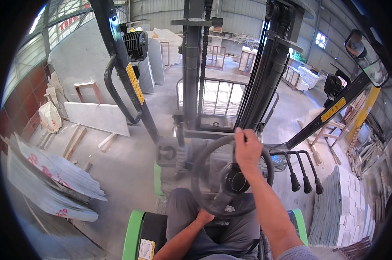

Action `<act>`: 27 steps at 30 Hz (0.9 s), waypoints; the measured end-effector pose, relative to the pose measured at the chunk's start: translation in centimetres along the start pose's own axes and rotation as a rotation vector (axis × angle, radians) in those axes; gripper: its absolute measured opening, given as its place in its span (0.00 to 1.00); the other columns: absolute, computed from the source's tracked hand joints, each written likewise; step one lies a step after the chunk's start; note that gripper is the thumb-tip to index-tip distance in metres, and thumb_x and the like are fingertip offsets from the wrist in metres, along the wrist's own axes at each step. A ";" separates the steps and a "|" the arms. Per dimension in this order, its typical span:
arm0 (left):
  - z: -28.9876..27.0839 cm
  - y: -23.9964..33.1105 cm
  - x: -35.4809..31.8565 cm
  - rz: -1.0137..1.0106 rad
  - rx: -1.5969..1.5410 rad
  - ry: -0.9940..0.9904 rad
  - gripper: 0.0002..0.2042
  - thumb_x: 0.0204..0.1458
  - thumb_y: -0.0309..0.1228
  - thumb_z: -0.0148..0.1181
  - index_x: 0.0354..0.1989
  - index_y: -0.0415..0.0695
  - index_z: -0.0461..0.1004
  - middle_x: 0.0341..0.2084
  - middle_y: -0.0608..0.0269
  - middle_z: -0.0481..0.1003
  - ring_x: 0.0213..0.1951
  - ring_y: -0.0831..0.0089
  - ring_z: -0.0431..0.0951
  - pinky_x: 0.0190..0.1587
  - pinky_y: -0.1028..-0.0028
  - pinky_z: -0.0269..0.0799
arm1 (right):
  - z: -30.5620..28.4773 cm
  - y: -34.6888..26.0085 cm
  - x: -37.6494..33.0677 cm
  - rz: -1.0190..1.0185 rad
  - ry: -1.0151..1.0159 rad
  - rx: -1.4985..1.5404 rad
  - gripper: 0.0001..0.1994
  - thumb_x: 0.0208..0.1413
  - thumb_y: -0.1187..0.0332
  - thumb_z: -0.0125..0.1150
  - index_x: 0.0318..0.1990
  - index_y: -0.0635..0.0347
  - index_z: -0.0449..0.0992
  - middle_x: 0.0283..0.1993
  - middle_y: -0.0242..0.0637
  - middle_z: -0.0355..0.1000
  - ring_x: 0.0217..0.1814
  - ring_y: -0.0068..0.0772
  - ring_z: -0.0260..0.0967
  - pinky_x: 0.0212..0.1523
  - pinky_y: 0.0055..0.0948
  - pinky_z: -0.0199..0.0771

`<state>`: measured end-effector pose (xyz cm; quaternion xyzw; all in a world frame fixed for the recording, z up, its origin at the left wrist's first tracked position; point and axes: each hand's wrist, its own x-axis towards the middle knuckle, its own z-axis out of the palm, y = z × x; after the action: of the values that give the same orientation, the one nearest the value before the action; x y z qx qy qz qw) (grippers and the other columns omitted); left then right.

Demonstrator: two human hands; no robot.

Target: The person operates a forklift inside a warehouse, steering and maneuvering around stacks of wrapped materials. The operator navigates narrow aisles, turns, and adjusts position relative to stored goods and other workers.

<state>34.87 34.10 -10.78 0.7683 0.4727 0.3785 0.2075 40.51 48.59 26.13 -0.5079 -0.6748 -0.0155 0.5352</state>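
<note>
I sit at a forklift with a black steering wheel (195, 175) in front of me. Its top rim is wrapped by my right hand (248, 149), closed, with the forearm reaching up from the lower right. My left hand (204, 216) is low between my thighs, beside the wheel's bottom rim. Its fingers are mostly hidden, so whether it grips the rim is unclear. To the right of the wheel, three black control levers (305, 184) stand untouched. Ahead rises the forklift mast (191, 65), and light-coloured stacked pieces (222, 96) show through the load guard (231, 82).
Stone slabs (61, 173) lean in a stack at left, near a long white slab (96, 117) and wooden blocks (74, 142). At right stands a stack of pale slabs (343, 208). Wooden frames (215, 58) stand farther back. A mirror (369, 60) hangs at upper right.
</note>
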 end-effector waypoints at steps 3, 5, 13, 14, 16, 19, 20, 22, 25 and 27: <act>-0.5 -0.7 4.7 -0.209 -0.135 0.006 0.13 0.63 0.37 0.53 0.40 0.41 0.79 0.37 0.46 0.81 0.44 0.47 0.81 0.51 0.53 0.74 | -1.6 6.6 3.2 0.165 0.042 -0.069 0.13 0.66 0.63 0.60 0.34 0.64 0.78 0.28 0.46 0.75 0.28 0.43 0.73 0.32 0.40 0.70; -1.0 -1.2 8.2 -0.380 -0.184 -0.096 0.15 0.64 0.39 0.51 0.39 0.40 0.79 0.36 0.43 0.80 0.44 0.46 0.81 0.49 0.52 0.74 | -4.6 10.2 3.4 0.273 0.045 -0.054 0.14 0.67 0.64 0.59 0.33 0.66 0.76 0.25 0.42 0.73 0.27 0.35 0.71 0.31 0.37 0.68; -2.0 -4.3 20.1 -0.468 -0.364 -0.165 0.17 0.65 0.44 0.55 0.38 0.40 0.78 0.35 0.40 0.79 0.42 0.49 0.82 0.47 0.57 0.75 | -0.8 7.6 -6.4 -0.090 -0.278 -0.054 0.07 0.52 0.71 0.69 0.27 0.57 0.75 0.26 0.37 0.71 0.29 0.44 0.70 0.33 0.40 0.70; -2.1 -5.1 21.3 -0.452 -0.348 -0.182 0.17 0.65 0.44 0.55 0.38 0.40 0.78 0.34 0.41 0.79 0.42 0.50 0.81 0.47 0.57 0.75 | 2.3 6.9 -5.4 -0.130 -0.290 0.012 0.09 0.49 0.71 0.71 0.26 0.56 0.74 0.26 0.36 0.71 0.29 0.44 0.70 0.33 0.41 0.70; -2.3 -6.7 23.4 -0.427 -0.333 -0.195 0.17 0.65 0.44 0.55 0.38 0.40 0.78 0.34 0.43 0.79 0.41 0.52 0.81 0.46 0.58 0.74 | 7.3 5.2 -2.3 -0.187 -0.385 0.046 0.11 0.49 0.71 0.72 0.23 0.55 0.72 0.25 0.35 0.70 0.28 0.42 0.70 0.32 0.39 0.69; -2.7 -9.8 26.6 -0.373 -0.330 -0.181 0.17 0.65 0.44 0.55 0.38 0.40 0.78 0.33 0.45 0.78 0.40 0.54 0.80 0.45 0.59 0.74 | 14.8 4.1 4.5 -0.317 -0.286 0.145 0.13 0.49 0.72 0.72 0.22 0.54 0.69 0.23 0.35 0.67 0.27 0.41 0.68 0.30 0.39 0.66; -2.9 -10.8 27.7 -0.365 -0.327 -0.182 0.17 0.65 0.44 0.55 0.38 0.40 0.78 0.32 0.46 0.78 0.40 0.55 0.80 0.45 0.59 0.74 | 16.9 4.2 6.9 -0.332 -0.282 0.145 0.14 0.49 0.72 0.72 0.22 0.55 0.69 0.23 0.35 0.67 0.26 0.40 0.68 0.29 0.39 0.66; -3.3 -12.7 29.7 -0.346 -0.323 -0.181 0.17 0.66 0.44 0.55 0.38 0.40 0.77 0.32 0.48 0.78 0.39 0.56 0.79 0.44 0.60 0.74 | 20.5 4.6 11.2 -0.327 -0.208 0.138 0.14 0.49 0.72 0.72 0.23 0.55 0.68 0.23 0.35 0.66 0.26 0.41 0.67 0.29 0.39 0.66; -3.7 -15.0 32.4 -0.342 -0.332 -0.186 0.17 0.66 0.44 0.55 0.37 0.40 0.77 0.31 0.51 0.77 0.37 0.58 0.79 0.43 0.61 0.73 | 24.2 5.9 15.5 -0.315 -0.129 0.139 0.14 0.49 0.72 0.72 0.23 0.56 0.68 0.22 0.35 0.66 0.26 0.41 0.67 0.29 0.39 0.66; -3.9 -16.4 34.1 -0.347 -0.345 -0.188 0.17 0.66 0.44 0.55 0.37 0.40 0.77 0.30 0.53 0.77 0.37 0.60 0.78 0.42 0.62 0.73 | 25.8 6.7 17.0 -0.314 -0.113 0.156 0.14 0.49 0.72 0.72 0.23 0.56 0.67 0.23 0.35 0.66 0.26 0.41 0.67 0.29 0.39 0.66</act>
<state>31.57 71.71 -6.27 0.6607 0.5045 0.3390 0.4404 28.51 77.74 24.15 -0.3535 -0.7739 -0.0179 0.5252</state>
